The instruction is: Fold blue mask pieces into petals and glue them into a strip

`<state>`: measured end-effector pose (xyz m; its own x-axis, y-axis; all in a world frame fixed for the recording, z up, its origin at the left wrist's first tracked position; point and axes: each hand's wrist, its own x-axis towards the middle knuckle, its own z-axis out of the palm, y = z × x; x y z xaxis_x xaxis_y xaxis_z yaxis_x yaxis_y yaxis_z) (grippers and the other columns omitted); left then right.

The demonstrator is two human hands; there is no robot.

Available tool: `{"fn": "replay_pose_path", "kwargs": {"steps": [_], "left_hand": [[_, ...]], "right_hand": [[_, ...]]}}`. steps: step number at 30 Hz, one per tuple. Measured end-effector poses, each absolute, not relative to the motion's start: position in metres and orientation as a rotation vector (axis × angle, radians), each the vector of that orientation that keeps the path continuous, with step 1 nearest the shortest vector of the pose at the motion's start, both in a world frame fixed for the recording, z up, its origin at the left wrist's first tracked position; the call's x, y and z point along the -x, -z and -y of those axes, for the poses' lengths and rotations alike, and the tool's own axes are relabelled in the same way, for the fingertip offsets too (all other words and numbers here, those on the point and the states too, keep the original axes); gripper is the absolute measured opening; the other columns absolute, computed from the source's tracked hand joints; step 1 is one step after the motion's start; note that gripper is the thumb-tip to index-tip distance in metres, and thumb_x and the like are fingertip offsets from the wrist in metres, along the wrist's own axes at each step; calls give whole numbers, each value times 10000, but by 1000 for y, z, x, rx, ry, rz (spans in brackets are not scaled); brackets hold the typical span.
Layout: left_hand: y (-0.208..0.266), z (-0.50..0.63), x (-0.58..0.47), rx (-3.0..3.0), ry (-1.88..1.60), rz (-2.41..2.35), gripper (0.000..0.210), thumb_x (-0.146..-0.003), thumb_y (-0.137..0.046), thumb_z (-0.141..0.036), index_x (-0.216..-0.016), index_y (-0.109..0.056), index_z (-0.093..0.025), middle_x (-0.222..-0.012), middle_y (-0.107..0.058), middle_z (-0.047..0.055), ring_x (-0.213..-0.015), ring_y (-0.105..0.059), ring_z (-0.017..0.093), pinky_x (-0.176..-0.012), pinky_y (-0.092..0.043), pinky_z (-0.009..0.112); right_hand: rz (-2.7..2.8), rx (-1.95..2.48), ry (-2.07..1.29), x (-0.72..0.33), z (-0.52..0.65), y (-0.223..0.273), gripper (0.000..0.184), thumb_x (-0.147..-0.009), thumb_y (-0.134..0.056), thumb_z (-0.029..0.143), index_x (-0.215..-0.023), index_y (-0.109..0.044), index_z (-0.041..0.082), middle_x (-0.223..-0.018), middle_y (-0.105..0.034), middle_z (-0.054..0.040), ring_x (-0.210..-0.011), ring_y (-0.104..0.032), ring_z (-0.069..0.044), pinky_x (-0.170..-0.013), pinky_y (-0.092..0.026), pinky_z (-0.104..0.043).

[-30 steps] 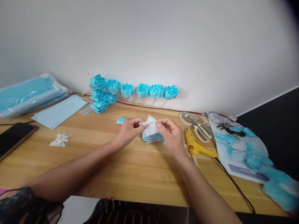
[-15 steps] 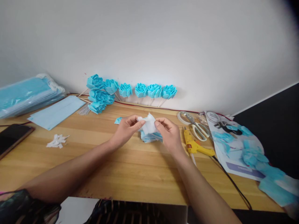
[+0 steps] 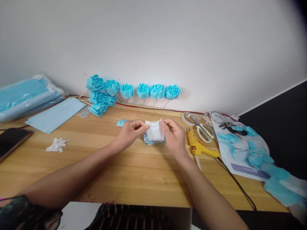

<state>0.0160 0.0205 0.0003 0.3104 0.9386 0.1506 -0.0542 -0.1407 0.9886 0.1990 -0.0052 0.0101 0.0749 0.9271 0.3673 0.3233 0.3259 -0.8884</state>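
Between both hands a small white piece of fabric (image 3: 154, 131) is stretched fairly flat. My left hand (image 3: 134, 130) pinches its upper left corner between thumb and fingers. At the upper right corner my right hand (image 3: 173, 132) pinches it the same way. Just below the piece lies a small stack of light blue fabric pieces (image 3: 153, 142) on the wooden table, mostly covered by the white piece. A small blue scrap (image 3: 121, 122) rests on the table just beyond my left hand.
Several blue fabric flowers on sticks (image 3: 143, 91) lean along the wall. To the right are scissors (image 3: 203, 131), a tape roll (image 3: 188, 119), a yellow glue gun (image 3: 200, 148) and a printed sheet (image 3: 236, 159). Leftward lie white strips (image 3: 57, 145), a phone (image 3: 14, 142) and packaged masks (image 3: 26, 95).
The white fabric piece, crumpled and peaked before, is now spread flatter and slightly lower over the blue stack. Both hands keep their pinch at its corners. The whole view has shifted slightly.
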Motion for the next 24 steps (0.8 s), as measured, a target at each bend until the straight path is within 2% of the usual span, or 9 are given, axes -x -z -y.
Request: {"fn": "replay_pose_path", "kwargs": {"steps": [4,7,12,18,24], "left_hand": [[0,-24,-11,-1369,-1152,-855,317,-849,-684,-479,-800,-735,-170,-726,-661,33,-687,-559,151,-683,-454,273],[2,-24,-9,-1439,-1196,-830,442,-905,-591,-568,-971,-774,-171,-892,-712,72,-769,-583,176,-738,-472,295],[4,-24,-10,-1466,-1234,-790,500,-960,-504,-572,-965,-761,-143,-864,-694,75,-787,-597,180,-740,-474,295],[1,-20,-13,-1385,-1067,-767,306,-846,-724,-418,-994,-732,-150,-936,-743,68,-894,-660,192,-819,-510,296],[-2,-16,-15,-1439,-1026,-744,310,-815,-742,-420,-960,-753,-146,-920,-750,72,-835,-651,187,-758,-517,296]], "right_hand": [[1550,1226,-550,-199,6,-15,227,-931,-566,370,-800,-654,208,-701,-652,6,-624,-544,-134,-585,-413,-251],[1591,1213,-509,-199,7,-16,210,-929,-573,351,-807,-659,203,-719,-671,7,-634,-561,-129,-597,-421,-245],[1509,1210,-530,-199,5,-13,222,-922,-579,366,-808,-656,192,-682,-628,20,-605,-519,-116,-567,-400,-231],[1243,1168,-861,-201,-2,-7,311,-902,-595,479,-762,-599,201,-650,-519,37,-557,-429,-104,-496,-359,-213],[1319,1134,-933,-201,-2,-7,287,-891,-617,463,-768,-615,205,-659,-549,32,-560,-456,-107,-507,-387,-213]]}}
